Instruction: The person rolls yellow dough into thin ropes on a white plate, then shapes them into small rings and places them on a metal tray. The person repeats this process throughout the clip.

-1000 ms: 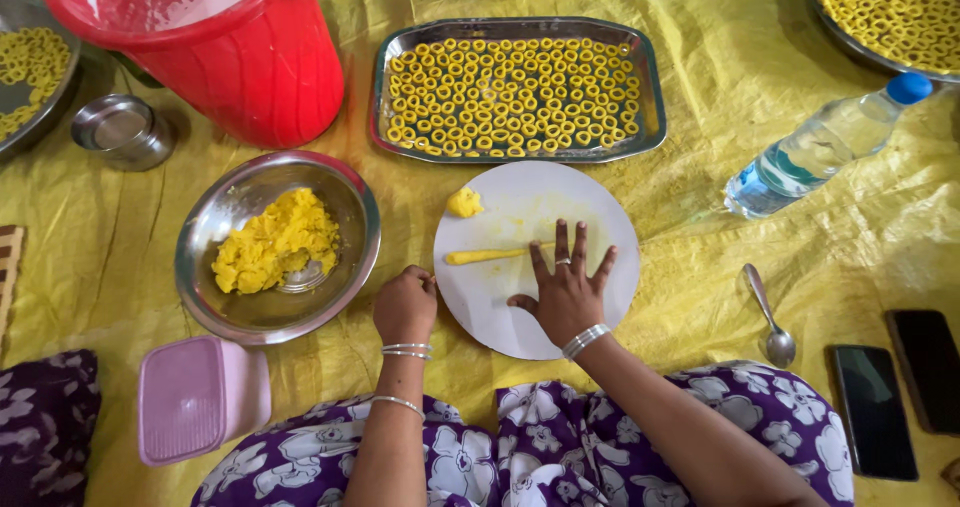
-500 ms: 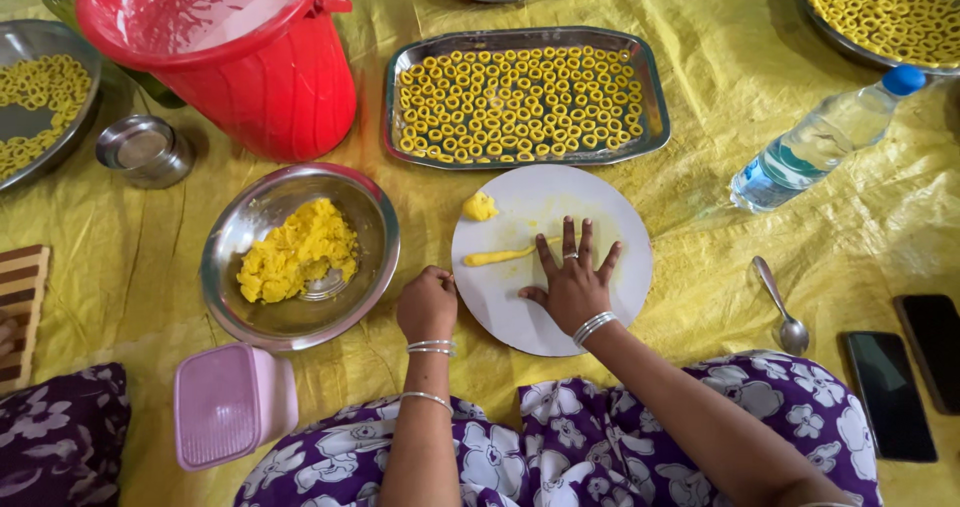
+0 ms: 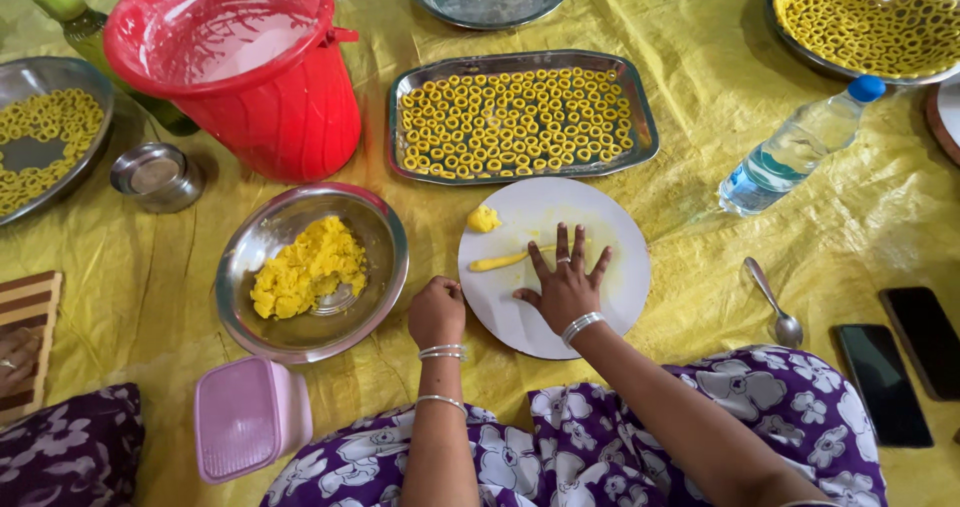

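Head cam: right hand (image 3: 567, 289) flat, fingers spread, palm pressing a thin yellow dough rope (image 3: 500, 261) on the round white plate (image 3: 600, 222). Left hand (image 3: 436, 312) clenched at plate's edge, holding nothing visible. Dough looks soft, light, prob. tears easily; best rolled w/ gentle palm, lifted mid-length.

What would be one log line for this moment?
right hand: flat, rolling dough strip on white plate | left hand: fisted beside plate | steel bowl: yellow dough
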